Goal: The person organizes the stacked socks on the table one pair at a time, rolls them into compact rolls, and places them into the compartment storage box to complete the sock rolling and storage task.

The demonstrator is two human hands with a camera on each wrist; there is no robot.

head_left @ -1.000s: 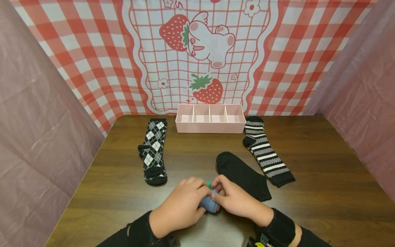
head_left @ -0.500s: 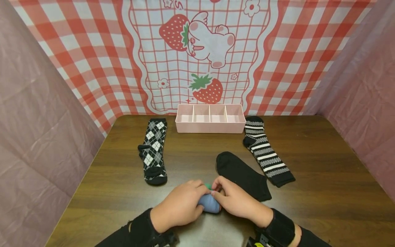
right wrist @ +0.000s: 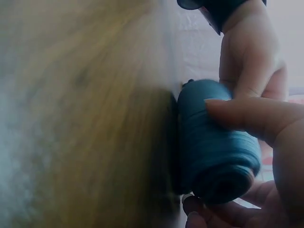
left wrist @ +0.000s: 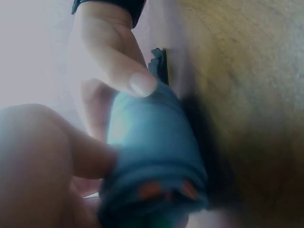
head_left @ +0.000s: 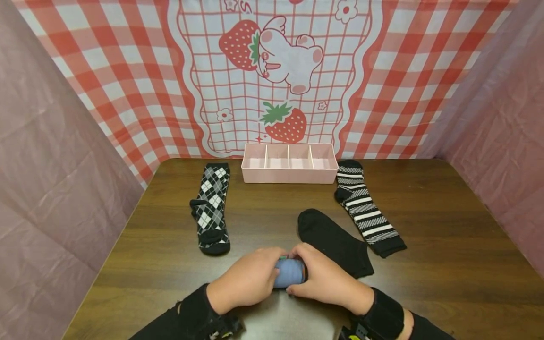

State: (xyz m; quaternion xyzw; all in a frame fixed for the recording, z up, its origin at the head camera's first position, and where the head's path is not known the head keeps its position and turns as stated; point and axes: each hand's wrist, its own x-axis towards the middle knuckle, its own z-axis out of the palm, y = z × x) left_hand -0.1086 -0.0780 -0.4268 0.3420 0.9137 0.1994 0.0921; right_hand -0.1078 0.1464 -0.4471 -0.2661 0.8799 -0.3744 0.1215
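Note:
A rolled-up blue sock [head_left: 290, 273] lies low over the table between the two hands, in the middle of the head view. The left hand [head_left: 248, 278] grips its left end, and the right hand [head_left: 326, 279] curls round the right end with thumb at the near side and fingers beyond. Orange patches and a bit of green show at one end of the rolled sock [left wrist: 147, 128] in the left wrist view. From the right wrist, the thumb presses on the wound layers of the sock [right wrist: 216, 137]. A flat black sock [head_left: 333, 241] lies just beyond the right hand.
A pink box [head_left: 290, 176] with several compartments stands at the table's back edge. To the left lies a black-and-grey argyle sock [head_left: 212, 208]. A black-and-white striped sock [head_left: 369, 212] lies at right, its upper end close to the box. A checked cloth [head_left: 386, 85] hangs behind.
The right thumb has moved from the top of the rolled sock to its near side, and the right hand now wraps its end. The roll shows more plainly between the hands.

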